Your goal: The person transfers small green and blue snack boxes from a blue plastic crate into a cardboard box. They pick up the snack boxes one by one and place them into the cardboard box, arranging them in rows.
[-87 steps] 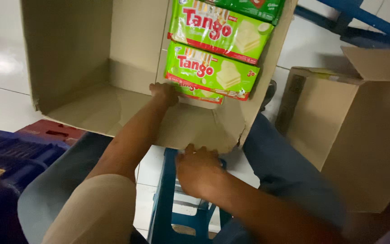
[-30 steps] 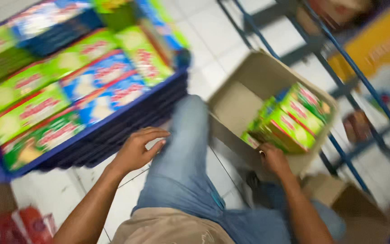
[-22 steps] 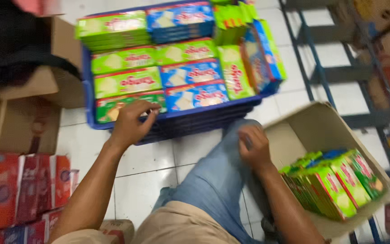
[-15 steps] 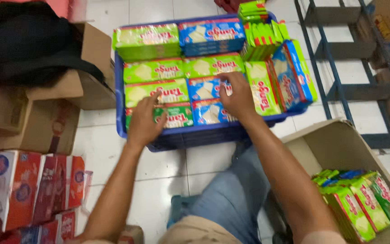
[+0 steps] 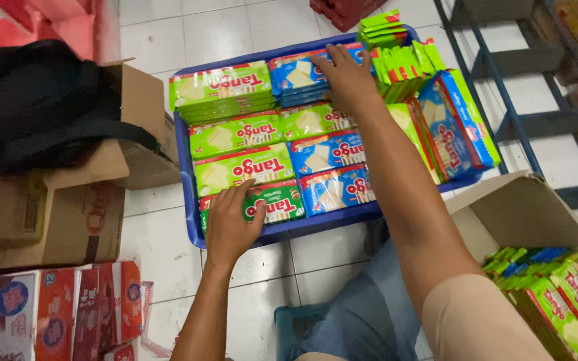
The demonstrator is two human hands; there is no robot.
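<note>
A blue plastic crate on the white tile floor holds several stacks of green and blue wafer packs. My left hand lies on a green wafer pack at the crate's near left corner, fingers curled over its edge. My right hand reaches to the far side and rests palm down on a stack of blue wafer packs, next to upright green packs. An open cardboard box at my right holds more green packs standing on edge.
Cardboard boxes with a black bag on top stand left of the crate. Red cartons lie at the lower left. A blue metal shelf frame rises at the right. My knees in jeans and a blue stool are below.
My view swung from the open box to the blue crate. Both hands moved onto the crate; the right hand has reached farther back to the blue stack, the left stays at the near corner.
</note>
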